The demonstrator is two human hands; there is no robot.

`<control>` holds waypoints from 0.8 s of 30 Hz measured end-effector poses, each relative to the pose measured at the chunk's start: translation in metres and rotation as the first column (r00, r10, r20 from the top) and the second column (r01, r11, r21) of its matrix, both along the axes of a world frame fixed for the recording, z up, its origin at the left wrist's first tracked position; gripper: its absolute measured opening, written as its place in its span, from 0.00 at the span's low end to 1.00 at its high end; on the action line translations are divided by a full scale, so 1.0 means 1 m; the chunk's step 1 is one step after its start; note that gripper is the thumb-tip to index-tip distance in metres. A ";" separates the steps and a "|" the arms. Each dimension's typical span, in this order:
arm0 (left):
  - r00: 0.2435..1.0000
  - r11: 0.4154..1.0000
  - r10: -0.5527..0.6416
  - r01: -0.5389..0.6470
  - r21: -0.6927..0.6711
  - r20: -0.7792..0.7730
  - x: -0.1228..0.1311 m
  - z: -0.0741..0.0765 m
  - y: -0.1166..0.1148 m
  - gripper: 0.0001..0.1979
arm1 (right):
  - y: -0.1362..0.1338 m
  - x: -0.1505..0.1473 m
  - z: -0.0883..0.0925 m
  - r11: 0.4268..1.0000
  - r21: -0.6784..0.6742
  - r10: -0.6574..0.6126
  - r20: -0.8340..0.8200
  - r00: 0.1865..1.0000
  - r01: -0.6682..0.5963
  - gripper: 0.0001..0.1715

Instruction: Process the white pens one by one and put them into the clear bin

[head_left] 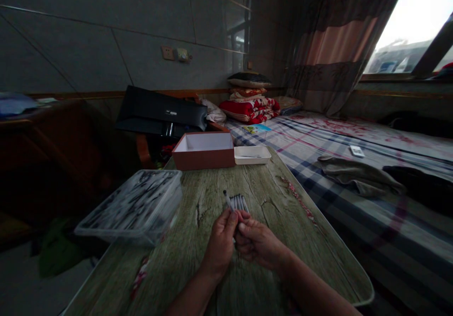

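Over the middle of the wood-patterned table (198, 269), my left hand (221, 235) pinches a slim pen (229, 201) with a dark tip pointing up and away. My right hand (260, 240) is closed right beside it, its fingers meeting the left fingertips near the pen's lower end. What the right fingers hold, if anything, is hidden. Just beyond my hands, several similar pens (241, 203) lie side by side on the table. To the left stands a clear plastic box (166, 226) filled with many pens.
A brown open box (205, 161) and a small white tray (252, 160) with a thin item inside stand at the table's far end. A black monitor (159, 113) leans behind them. On the right is a bed (300, 150) with clothing and folded bedding.
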State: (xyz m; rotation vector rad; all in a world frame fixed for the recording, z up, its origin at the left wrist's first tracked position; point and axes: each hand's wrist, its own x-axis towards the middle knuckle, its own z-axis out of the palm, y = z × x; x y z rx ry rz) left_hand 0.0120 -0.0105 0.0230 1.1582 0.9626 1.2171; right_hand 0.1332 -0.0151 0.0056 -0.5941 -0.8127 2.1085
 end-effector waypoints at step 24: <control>1.000 0.997 0.022 -0.023 0.072 0.021 0.000 0.001 0.000 0.13 | 0.000 -0.002 0.005 0.997 0.055 -0.056 0.091 0.994 0.051 0.23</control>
